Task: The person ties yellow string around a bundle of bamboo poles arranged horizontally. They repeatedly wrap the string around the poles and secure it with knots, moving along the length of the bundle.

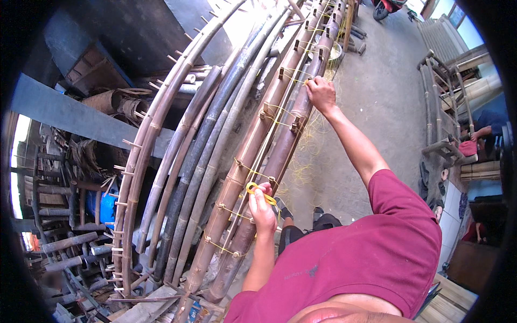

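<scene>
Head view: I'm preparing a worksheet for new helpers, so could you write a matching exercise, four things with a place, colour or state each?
1. Left hand
2. Right hand
3. Shirt
4. Motorbike

A. near the picture's top edge
B. holding a yellow coil
C. maroon
D. fingertips at yellow cord by a bamboo pole

Pairs: 1-B, 2-D, 3-C, 4-A

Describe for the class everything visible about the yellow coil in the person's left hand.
The yellow coil looks like thin cord or strip bundled together; its exact material is unclear. The left hand grips it, with a rounded loop showing left of the fingers and more on their right. It appears over the brown bamboo poles; contact with them is unclear.
</scene>
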{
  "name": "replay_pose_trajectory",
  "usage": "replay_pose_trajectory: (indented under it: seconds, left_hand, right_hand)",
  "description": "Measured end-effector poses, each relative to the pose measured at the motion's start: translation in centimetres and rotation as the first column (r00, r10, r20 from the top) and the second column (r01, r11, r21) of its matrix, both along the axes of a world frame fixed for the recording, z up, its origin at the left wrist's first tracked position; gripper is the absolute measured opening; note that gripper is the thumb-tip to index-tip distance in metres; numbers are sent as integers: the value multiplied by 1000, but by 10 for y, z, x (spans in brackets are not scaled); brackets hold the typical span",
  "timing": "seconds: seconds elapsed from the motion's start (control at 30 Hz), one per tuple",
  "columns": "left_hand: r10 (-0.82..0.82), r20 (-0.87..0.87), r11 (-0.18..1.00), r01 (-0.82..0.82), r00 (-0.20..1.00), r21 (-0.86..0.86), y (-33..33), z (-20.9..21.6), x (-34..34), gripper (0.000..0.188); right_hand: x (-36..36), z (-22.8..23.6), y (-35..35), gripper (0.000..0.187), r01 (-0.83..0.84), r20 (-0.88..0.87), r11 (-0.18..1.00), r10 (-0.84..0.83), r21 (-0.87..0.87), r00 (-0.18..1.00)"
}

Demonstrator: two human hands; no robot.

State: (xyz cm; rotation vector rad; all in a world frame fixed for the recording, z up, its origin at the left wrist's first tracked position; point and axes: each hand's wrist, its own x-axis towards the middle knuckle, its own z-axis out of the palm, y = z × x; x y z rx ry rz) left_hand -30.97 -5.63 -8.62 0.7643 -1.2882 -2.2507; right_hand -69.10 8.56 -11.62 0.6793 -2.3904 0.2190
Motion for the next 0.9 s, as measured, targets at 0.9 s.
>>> replay_pose_trajectory:
  seconds: [0.9]
  left_hand:
    - [-89,-182,959,134,979,252,43,-4,0,19]
  right_hand:
    - [281,57,-2,10,86,650,645,752,-760,108]
